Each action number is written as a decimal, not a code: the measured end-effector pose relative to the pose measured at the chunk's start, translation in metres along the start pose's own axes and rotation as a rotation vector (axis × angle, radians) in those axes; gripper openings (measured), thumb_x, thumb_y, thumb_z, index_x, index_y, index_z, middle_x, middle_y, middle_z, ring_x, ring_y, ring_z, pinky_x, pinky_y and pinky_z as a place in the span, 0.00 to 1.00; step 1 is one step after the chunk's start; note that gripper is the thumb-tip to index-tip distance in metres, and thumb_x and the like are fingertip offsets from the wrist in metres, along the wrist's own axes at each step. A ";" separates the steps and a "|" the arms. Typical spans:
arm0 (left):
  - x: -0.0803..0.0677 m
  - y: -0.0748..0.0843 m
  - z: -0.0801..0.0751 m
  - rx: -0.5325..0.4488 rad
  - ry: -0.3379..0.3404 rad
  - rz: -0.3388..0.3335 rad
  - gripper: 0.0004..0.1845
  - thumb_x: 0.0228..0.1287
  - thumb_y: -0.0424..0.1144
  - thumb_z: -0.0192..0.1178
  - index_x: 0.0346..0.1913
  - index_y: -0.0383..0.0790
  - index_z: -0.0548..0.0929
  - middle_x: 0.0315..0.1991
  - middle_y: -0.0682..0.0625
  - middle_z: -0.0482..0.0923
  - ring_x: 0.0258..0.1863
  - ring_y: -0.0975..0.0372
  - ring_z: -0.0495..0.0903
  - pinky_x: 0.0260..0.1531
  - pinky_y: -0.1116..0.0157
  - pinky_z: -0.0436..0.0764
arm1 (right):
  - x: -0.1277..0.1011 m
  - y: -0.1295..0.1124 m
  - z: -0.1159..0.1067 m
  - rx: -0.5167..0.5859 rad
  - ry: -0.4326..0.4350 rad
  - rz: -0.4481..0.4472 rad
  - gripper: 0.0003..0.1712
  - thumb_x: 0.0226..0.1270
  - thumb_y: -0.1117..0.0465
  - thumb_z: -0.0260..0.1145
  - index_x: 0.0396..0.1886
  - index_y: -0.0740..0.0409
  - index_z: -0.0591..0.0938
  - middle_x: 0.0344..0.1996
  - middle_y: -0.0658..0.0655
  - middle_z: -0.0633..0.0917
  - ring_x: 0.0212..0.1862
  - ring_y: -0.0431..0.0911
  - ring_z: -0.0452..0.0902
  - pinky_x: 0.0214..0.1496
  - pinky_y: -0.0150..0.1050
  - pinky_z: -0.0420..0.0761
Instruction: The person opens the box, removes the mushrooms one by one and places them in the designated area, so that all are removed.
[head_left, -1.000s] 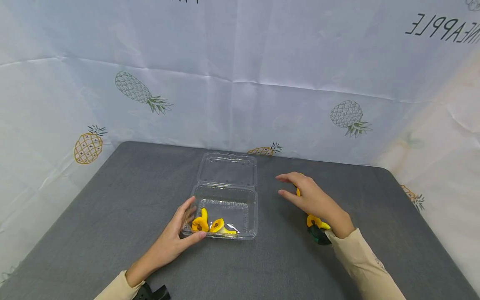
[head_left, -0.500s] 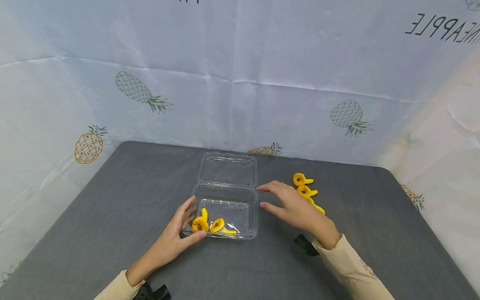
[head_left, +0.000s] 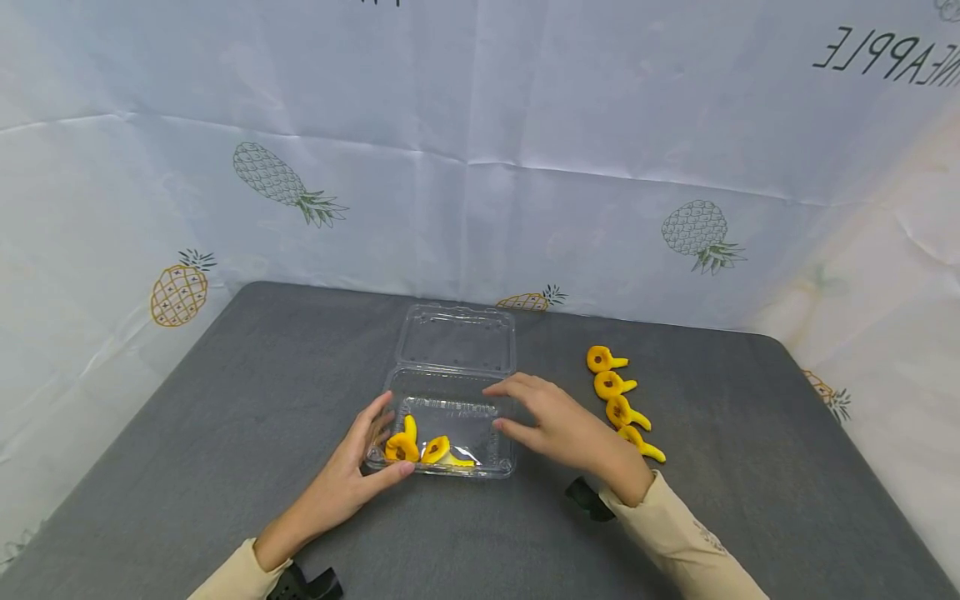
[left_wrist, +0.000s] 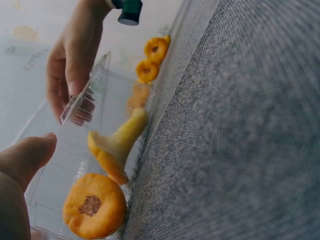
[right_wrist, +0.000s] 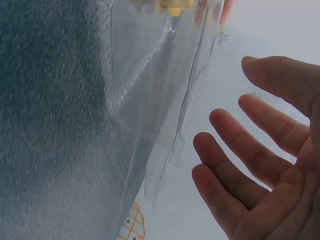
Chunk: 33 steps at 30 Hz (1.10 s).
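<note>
Head view: clear plastic hinged container point(head_left: 472, 432), lid laid open; two yellow-orange toy-like mushrooms point(head_left: 402, 448) inside, four matching mushrooms point(head_left: 619, 412) on grey table point(head_left: 300, 358) to its right. Left hand point(head_left: 348, 467) grips near-left corner; right hand point(head_left: 558, 423) above right rim.

Left wrist: inside mushrooms near the wall, one lying sideways.

Right wrist: right fingers spread, holding nothing.

The box point(head_left: 468, 429) is thin clear plastic, smooth and glossy, glinting at its edges; its lid point(head_left: 456, 337) shares that finish. The mushrooms point(left_wrist: 117, 141) look smooth with a soft sheen, one bearing a rough patch point(left_wrist: 90, 205). The table point(head_left: 285, 392) has a matt, woven cloth surface. The curtain point(head_left: 450, 217) is creased, slightly shiny cloth; the sleeves point(head_left: 667, 537) are matt fabric.
</note>
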<state>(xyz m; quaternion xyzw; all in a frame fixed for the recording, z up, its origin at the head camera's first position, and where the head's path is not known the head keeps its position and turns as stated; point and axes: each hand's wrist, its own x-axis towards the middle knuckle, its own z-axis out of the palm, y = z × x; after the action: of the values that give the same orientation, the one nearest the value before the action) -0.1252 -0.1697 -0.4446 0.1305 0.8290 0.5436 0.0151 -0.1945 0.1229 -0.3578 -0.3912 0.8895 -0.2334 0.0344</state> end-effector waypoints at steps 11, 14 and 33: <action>0.001 0.001 0.001 -0.009 0.003 -0.012 0.48 0.67 0.43 0.64 0.80 0.43 0.43 0.79 0.37 0.46 0.75 0.40 0.56 0.69 0.44 0.64 | 0.009 -0.013 0.010 0.058 -0.093 0.010 0.25 0.72 0.54 0.64 0.65 0.56 0.77 0.60 0.54 0.81 0.63 0.48 0.76 0.65 0.50 0.78; 0.001 0.001 0.001 -0.012 0.001 -0.012 0.48 0.68 0.43 0.64 0.80 0.43 0.43 0.79 0.37 0.45 0.75 0.40 0.56 0.69 0.44 0.64 | 0.012 -0.015 0.014 0.073 -0.111 0.006 0.25 0.73 0.53 0.64 0.65 0.56 0.76 0.60 0.55 0.82 0.63 0.48 0.77 0.65 0.50 0.78; 0.000 0.001 0.000 -0.004 -0.005 -0.024 0.48 0.69 0.44 0.63 0.80 0.44 0.43 0.79 0.37 0.46 0.75 0.40 0.56 0.68 0.41 0.65 | 0.028 -0.022 0.038 0.085 -0.237 -0.038 0.26 0.72 0.51 0.64 0.65 0.56 0.77 0.58 0.52 0.83 0.57 0.43 0.81 0.60 0.38 0.82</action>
<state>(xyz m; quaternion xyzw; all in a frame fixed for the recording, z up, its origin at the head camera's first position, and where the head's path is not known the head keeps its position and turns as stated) -0.1248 -0.1689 -0.4435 0.1221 0.8294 0.5446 0.0240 -0.1895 0.0752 -0.3781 -0.4310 0.8610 -0.2236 0.1513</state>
